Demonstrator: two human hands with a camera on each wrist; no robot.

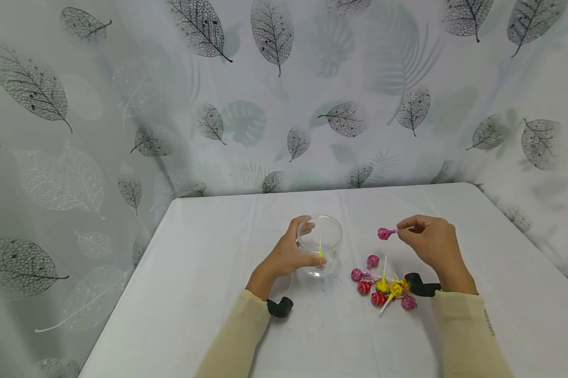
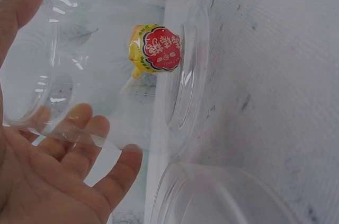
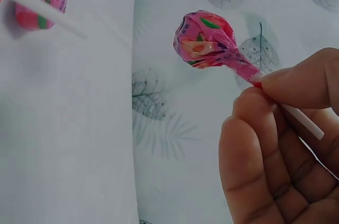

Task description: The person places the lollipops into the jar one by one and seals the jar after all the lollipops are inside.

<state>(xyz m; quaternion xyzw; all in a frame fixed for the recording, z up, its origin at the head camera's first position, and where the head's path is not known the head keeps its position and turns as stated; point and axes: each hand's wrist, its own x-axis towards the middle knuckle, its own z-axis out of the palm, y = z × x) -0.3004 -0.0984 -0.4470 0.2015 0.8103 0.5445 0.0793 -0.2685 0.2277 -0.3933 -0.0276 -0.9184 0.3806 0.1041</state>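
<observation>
My left hand (image 1: 284, 254) holds a clear round jar (image 1: 332, 245) from its left side, with the thumb at the front and fingers round the back. Inside it, near the bottom, is a yellow-wrapped lollipop (image 2: 153, 49) with a red label, its stick pointing up. To the right, my right hand (image 1: 430, 241) pinches a pink lollipop (image 3: 204, 38) between thumb and fingers where wrapper meets stick. That lollipop is held in the air, candy end towards the jar. Below it, several pink, red and yellow lollipops (image 1: 383, 287) lie in a loose pile on the table.
A white cloth covers the table (image 1: 208, 241). Behind and beside it hangs a leaf-patterned curtain (image 1: 246, 157). Another clear round-edged piece (image 2: 222, 192) lies beside the left hand, partly out of frame. Black wrist mounts (image 1: 280, 307) stick out from both wrists.
</observation>
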